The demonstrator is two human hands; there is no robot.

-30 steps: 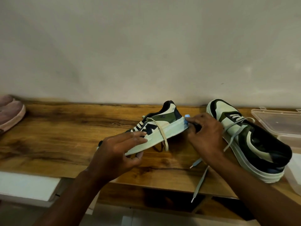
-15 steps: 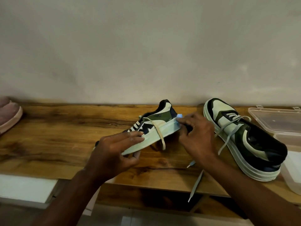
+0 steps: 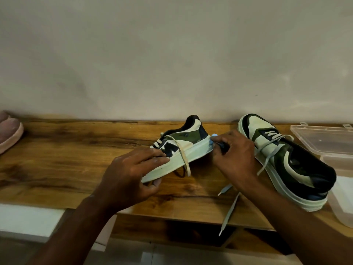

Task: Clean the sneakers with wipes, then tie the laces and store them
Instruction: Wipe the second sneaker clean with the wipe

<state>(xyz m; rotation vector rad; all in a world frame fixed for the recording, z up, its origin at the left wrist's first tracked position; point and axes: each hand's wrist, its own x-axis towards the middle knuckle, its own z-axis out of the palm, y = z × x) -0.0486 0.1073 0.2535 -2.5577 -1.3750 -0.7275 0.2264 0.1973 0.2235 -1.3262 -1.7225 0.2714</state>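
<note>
A long brown wooden table (image 3: 76, 159) stands against a plain pale wall (image 3: 172, 54). The light is dim. Pale floor (image 3: 172, 255) shows near.

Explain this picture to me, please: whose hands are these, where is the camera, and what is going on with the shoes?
There is no machine here. A person wears a camera on the head, so you look down at their own two hands over a wooden shelf. The left hand grips the toe end of a sneaker and holds it tilted on its side. The right hand pinches a small blue wipe against the heel of its sole. The second sneaker lies to the right with its laces untied, one hanging over the edge. A clear plastic box stands open at the far right, and a pink shoe shows at the far left.
</note>
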